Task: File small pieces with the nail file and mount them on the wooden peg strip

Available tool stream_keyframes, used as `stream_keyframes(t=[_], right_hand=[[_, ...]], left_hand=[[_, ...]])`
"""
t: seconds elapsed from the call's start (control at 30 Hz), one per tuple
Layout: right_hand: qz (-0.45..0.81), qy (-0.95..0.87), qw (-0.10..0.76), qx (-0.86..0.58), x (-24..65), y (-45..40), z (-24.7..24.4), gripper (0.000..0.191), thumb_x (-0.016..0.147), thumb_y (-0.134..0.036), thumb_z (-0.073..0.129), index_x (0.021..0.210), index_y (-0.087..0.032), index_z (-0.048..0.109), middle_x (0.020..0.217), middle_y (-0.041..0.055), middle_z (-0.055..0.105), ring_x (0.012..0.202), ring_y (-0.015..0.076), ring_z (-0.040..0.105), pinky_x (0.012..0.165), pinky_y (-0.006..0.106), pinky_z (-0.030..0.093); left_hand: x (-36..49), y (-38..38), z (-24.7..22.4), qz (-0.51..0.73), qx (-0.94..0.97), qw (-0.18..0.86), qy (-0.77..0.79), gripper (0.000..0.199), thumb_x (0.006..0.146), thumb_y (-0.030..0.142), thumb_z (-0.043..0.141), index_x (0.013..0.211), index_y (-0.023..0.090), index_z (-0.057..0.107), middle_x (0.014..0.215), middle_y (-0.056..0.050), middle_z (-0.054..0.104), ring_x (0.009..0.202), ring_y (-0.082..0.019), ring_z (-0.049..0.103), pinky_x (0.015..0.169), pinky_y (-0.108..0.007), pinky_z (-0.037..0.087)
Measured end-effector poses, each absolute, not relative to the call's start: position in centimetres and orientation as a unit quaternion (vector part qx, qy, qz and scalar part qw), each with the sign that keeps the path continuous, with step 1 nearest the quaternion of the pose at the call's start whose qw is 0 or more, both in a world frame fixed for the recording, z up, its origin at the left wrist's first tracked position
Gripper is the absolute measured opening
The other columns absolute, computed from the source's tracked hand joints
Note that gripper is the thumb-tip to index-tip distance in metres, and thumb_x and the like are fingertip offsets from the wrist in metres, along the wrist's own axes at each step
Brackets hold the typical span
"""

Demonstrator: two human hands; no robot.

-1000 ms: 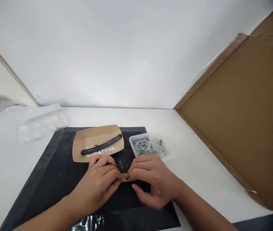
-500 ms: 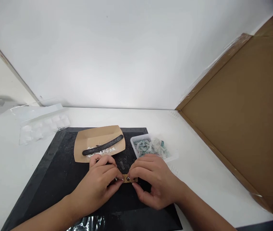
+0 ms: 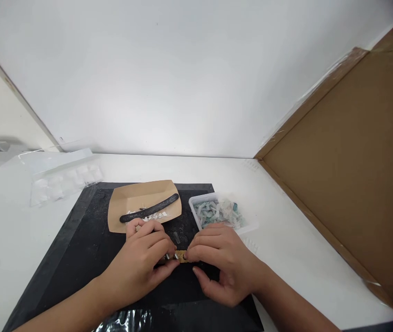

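Just below the middle of the frame, a short yellow strip (image 3: 182,256) lies over the black mat (image 3: 75,263), between the person's two bare hands. The left hand (image 3: 144,260) has thumb and index finger pinched on the strip's left part, where small silvery bits (image 3: 176,256) show at the fingertips. The right hand (image 3: 217,260) is loosely curled with its thumb standing apart, fingertips touching the strip's right part (whether anything small sits beneath them, I cannot tell).

A tapered clear piece (image 3: 176,237) lies just above the strip. Left of centre, a brown paper tray (image 3: 123,199) holds a curved black file (image 3: 149,209) resting over white fragments (image 3: 161,215). Right of centre, a white tub (image 3: 203,198) is filled with clear and greenish plastic slivers (image 3: 217,212).

At middle left, a clear plastic case (image 3: 67,180) with whitish contents stands on the white table (image 3: 2,221). A brown cardboard panel (image 3: 342,175) fills the right side.
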State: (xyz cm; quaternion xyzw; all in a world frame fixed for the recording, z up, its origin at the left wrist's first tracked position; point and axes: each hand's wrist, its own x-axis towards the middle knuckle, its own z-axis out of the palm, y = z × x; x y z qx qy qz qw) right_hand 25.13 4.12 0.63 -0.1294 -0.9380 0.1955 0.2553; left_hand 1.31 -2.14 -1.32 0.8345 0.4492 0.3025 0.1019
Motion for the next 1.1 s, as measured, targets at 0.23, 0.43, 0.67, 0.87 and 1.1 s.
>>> stream_keyframes(t=[0.23,0.43,0.67,0.87,1.1], right_hand=[[0.198,-0.937,0.252,-0.136,25.24,4.13,0.59,0.021,0.08,-0.019,0.057,0.1,-0.023,0.059,0.085,-0.0001,0.071,0.071,0.0171,0.065,0.064,0.033,0.04],[0.2,-0.938,0.249,-0.137,25.21,4.07,0.6,0.019,0.08,-0.019,0.058,0.098,-0.023,0.059,0.087,0.0005,0.072,0.073,0.0173,0.065,0.064,0.033,0.041],[0.211,-0.941,0.228,-0.136,25.08,4.06,0.68,0.021,0.08,-0.017,0.058,0.1,-0.023,0.059,0.091,0.0023,0.07,0.077,0.0185,0.063,0.067,0.033,0.042],[0.203,-0.942,0.227,-0.138,25.08,3.97,0.6,0.021,0.081,-0.017,0.057,0.101,-0.022,0.058,0.092,0.0022,0.069,0.078,0.0179,0.063,0.067,0.033,0.042],[0.204,-0.941,0.228,-0.146,25.27,3.95,0.83,0.02,0.082,-0.016,0.056,0.101,-0.023,0.059,0.093,0.0008,0.068,0.076,0.0164,0.062,0.066,0.032,0.038]], left_hand=[[0.71,-1.64,-0.69,0.285,0.864,0.072,0.408,0.018,0.099,0.024,0.067,0.082,0.021,0.064,0.079,0.001,0.07,0.086,-0.019,0.061,0.09,-0.044,0.032],[0.6,-1.61,-1.23,0.275,0.865,0.091,0.41,0.02,0.103,0.021,0.062,0.083,0.022,0.064,0.083,0.003,0.072,0.084,-0.018,0.062,0.087,-0.043,0.03],[0.5,-1.7,-1.18,0.244,0.877,0.094,0.403,0.018,0.105,0.021,0.057,0.088,0.02,0.062,0.087,0.001,0.069,0.087,-0.019,0.061,0.086,-0.042,0.03],[0.55,-1.78,-0.95,0.239,0.876,0.096,0.407,0.006,0.104,0.019,0.057,0.102,0.021,0.062,0.089,0.001,0.068,0.089,-0.019,0.061,0.097,-0.045,0.029],[0.69,-1.91,-1.16,0.255,0.878,0.095,0.393,0.009,0.103,0.022,0.061,0.095,0.023,0.065,0.092,0.002,0.069,0.089,-0.017,0.062,0.1,-0.044,0.029]])
